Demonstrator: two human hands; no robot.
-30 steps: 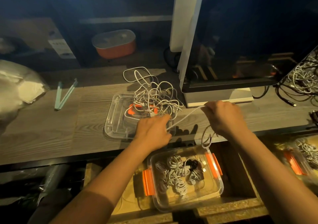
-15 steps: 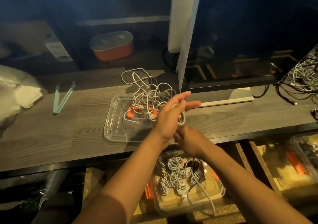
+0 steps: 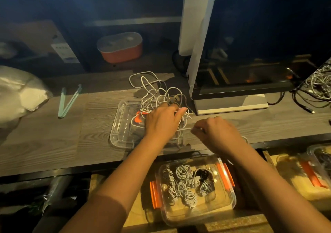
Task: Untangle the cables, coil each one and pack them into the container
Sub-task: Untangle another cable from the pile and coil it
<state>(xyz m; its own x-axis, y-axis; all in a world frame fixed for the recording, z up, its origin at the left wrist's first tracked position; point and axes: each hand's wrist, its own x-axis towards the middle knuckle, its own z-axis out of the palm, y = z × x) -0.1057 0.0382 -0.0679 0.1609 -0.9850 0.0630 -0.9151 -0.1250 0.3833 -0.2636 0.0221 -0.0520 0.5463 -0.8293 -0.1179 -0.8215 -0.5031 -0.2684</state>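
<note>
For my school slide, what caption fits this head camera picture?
Left hand and right hand pull one white cable from the tangle, above a container of coiled cables.

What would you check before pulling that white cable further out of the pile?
1. Right hand pinches the white cable: ok.
2. Left hand rests on the tangled pile: ok.
3. Cable free of knots inside the pile: cannot tell.
4. Clear lid under the pile lies flat on the desk: ok.
5. Container below is open, with room beside the coiled cables: ok.
</note>
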